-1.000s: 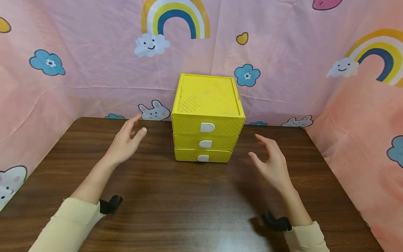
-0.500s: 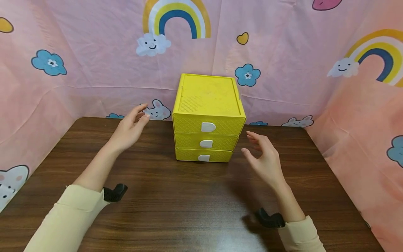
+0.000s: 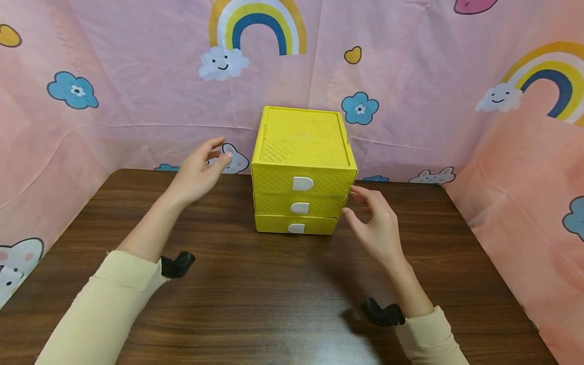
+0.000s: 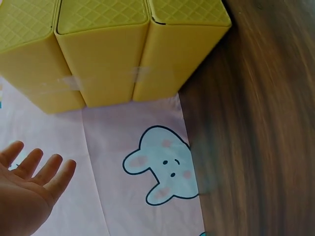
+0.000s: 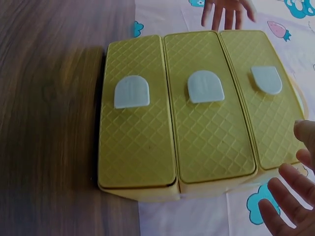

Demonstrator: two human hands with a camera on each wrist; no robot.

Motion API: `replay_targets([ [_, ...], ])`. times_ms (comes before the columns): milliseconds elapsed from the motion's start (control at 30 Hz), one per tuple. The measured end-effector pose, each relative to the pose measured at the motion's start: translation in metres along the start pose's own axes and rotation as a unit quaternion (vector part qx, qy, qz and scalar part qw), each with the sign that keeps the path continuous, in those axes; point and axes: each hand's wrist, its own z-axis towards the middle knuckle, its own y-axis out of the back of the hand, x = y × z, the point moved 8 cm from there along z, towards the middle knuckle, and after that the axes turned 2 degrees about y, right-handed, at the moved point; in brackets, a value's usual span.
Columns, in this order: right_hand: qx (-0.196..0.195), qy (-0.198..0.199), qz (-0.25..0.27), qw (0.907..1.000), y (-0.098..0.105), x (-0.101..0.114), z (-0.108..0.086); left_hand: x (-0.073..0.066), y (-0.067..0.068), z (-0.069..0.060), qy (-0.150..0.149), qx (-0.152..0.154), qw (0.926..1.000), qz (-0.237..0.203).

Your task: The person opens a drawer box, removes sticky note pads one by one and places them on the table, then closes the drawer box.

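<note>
Yellow stacked drawers (image 3: 303, 137) stand upright near the back edge of the dark wooden counter (image 3: 255, 284), close to the patterned cloth (image 3: 159, 91) behind. All three tiers sit closed one above another, and each front carries a white tab (image 3: 303, 183) that no finger covers. What looks like clear tape (image 4: 142, 73) crosses the seams on the side shown by the left wrist view. Both hands flank the stack without a hold on it. The person's left grip (image 3: 196, 175) hangs in the air to the left, its thumb and fingers apart, with a visible gap between it and the yellow side wall. The right grip (image 3: 376, 223) is nearer, its thumb and gently bent fingers also apart, beside the right edge of the fronts; whether a fingertip touches the plastic there, the pictures do not settle. Judged from this, the handling is at its very beginning, in the reach, with the right side further along than the left. Nothing shows as done to the stack: no drawer is drawn out, no tier is lifted, and its base rests on the counter. A firm hold from either side is yet to be taken, so practically all the handling appears left.
</note>
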Motion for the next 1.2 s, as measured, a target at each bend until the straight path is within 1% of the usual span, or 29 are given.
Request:
replay_targets([
  [233, -0.004, 0.006, 0.01, 0.9999, -0.007, 0.008, 0.005, -0.007, -0.006, 0.012, 0.013, 0.002, 0.9998, -0.015],
  [433, -0.009, 0.007, 0.016, 0.9998, -0.014, 0.013, 0.008, -0.014, -0.01, 0.02, 0.011, -0.004, 0.9997, -0.021],
  [600, -0.019, 0.018, 0.017, 0.9995, -0.018, 0.019, 0.011, -0.019, -0.014, 0.025, 0.021, 0.001, 0.9987, -0.047],
  [800, -0.031, 0.028, 0.02, 0.9989, -0.02, 0.024, 0.016, -0.024, -0.02, 0.03, 0.032, 0.006, 0.9974, -0.064],
  [1000, -0.032, 0.024, 0.029, 0.9988, -0.025, 0.03, 0.021, -0.03, -0.025, 0.035, 0.025, 0.01, 0.9972, -0.069],
  [1200, -0.032, 0.02, 0.031, 0.9988, -0.03, 0.034, 0.024, -0.034, -0.027, 0.04, 0.031, 0.012, 0.9972, -0.067],
])
